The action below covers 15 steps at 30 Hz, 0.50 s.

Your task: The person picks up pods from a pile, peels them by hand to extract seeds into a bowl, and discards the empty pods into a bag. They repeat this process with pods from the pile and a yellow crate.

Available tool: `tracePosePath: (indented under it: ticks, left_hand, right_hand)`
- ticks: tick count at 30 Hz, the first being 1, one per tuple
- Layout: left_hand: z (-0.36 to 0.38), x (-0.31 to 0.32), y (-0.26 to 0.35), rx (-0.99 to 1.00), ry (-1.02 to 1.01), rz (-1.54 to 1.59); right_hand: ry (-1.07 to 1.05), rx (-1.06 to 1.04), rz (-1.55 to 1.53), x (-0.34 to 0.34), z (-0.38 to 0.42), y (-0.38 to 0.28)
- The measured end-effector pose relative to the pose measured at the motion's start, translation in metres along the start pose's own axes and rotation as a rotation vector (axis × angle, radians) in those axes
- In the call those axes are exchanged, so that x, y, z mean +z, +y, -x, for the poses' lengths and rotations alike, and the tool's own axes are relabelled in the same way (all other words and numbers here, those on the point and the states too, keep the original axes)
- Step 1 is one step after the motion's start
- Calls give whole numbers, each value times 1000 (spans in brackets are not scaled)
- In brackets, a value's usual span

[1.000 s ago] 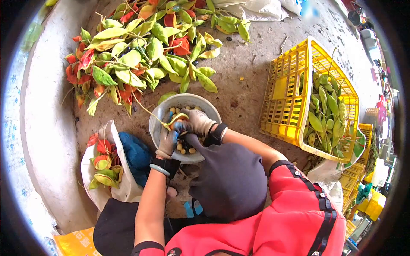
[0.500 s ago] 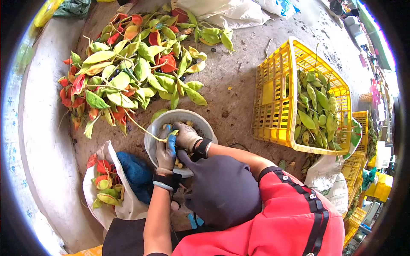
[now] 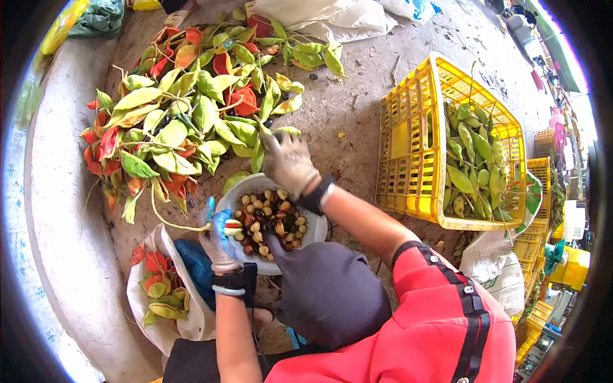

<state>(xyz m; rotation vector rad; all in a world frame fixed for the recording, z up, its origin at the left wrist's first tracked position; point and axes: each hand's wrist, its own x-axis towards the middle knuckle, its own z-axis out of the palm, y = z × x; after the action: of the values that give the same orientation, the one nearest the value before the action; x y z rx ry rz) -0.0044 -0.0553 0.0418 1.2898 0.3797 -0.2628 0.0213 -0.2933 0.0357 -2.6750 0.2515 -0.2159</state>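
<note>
pod point(image 3: 234, 226) in the left hand point(image 3: 219, 244), at the left rim of a pale round bowl point(image 3: 317, 221). its long axis runs roughly sideways across the view, one end toward the seeds point(image 3: 256, 226) in the bowl, the other toward its stem point(image 3: 181, 226). the stem leaves to the left, then curves up toward the heap of pods point(image 3: 172, 135) on the floor point(image 3: 357, 121). the pod looks split, red with pale yellowish edges; it is small here, and the fingers cover part of it. the gloved left hand pinches it, with bright blue coverings on the fingertips. the gloved right hand point(image 3: 292, 163) is above the bowl's upper edge, fingers loosely spread and pointing up and left to the heap; whether they touch the green pod point(image 3: 257, 154) beside them, i cannot tell. the heap mixes long, pointed yellow-green pods with open red ones. the seeds are pale, brown and dark. on the right a yellow crate point(image 3: 408, 153) holds green pods; at lower left a white sack point(image 3: 199, 324) holds red and green ones.
</note>
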Motion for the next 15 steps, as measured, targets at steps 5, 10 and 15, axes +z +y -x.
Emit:
tracePosePath:
  ticks: [5,10,15]
  left_hand:
    - [4,21,-29,-159,-195,-30]
    - [7,22,-25,-190,-239,-49]
    - [6,28,-26,-242,-262,-7]
  right_hand:
    - [-284,-102,273,71,-67,40]
    - [-116,41,-300,47,-81,85]
    - [-94,220,-967,-5,-51,121]
